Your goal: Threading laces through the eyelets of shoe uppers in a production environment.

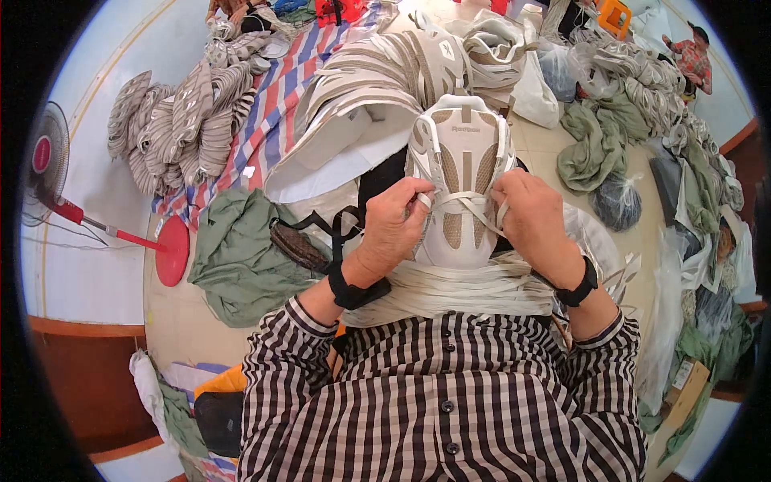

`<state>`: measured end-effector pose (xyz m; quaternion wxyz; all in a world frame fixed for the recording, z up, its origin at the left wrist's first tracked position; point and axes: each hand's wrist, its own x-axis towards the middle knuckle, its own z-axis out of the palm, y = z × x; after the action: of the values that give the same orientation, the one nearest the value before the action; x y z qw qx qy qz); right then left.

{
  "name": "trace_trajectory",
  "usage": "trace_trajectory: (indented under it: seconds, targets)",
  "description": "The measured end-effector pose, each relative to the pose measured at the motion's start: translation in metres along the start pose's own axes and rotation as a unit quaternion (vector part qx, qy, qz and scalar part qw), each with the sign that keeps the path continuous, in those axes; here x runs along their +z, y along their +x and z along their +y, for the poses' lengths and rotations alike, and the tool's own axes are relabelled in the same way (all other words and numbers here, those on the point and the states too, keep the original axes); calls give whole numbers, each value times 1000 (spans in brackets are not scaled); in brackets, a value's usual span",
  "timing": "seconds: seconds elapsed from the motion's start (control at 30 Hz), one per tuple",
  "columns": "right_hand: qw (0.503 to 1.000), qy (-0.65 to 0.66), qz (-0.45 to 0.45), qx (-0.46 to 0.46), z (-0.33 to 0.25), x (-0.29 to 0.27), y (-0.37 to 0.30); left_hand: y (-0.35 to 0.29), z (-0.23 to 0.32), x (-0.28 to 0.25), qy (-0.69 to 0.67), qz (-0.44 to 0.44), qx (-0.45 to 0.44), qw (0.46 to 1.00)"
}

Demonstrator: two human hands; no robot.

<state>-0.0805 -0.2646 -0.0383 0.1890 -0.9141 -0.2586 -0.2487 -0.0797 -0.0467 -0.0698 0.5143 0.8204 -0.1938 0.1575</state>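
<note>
A cream and beige shoe upper (467, 149) rests in front of my body with its tongue pointing away from me. A pale flat shoelace (461, 195) crosses over its lower throat. On the upper's left edge my left hand (392, 227) is closed in a pinch, with a bit of lace at its fingertips. My right hand (536, 218) pinches the lace at the opposite edge, where a loop hangs below the fingers. A thick bundle of loose pale laces (450, 291) lies across my lap, just under the upper.
Stacked shoe uppers (377, 68) lie ahead, with another pile (189, 120) on a striped sheet at the left. A fan (50, 161) with a red base stands left, beside green cloth (249, 253). Bags and uppers line the right. Another person (695, 60) is far right.
</note>
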Motion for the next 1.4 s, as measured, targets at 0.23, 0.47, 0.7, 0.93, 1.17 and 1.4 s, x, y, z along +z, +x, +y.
trace_trajectory:
  seconds: [0.23,0.47,0.7,0.93,1.17,1.4]
  targets:
    - [996,79,-8,45,0,-4,1,5,3,2,27,-2,41,999]
    - [996,89,-10,29,5,-3,1,19,13,1,55,-31,82,995]
    - [998,-22,-52,16,6,-1,-5,23,12,-5,42,-128,59,989]
    - [996,89,-27,-3,32,-50,13,52,20,-41,137,-141,209,958]
    - [962,-50,-118,-241,15,-42,58,99,47,-33,273,-306,380,829]
    - [910,-22,-280,-303,29,-49,77,104,45,-24,311,-432,369,762]
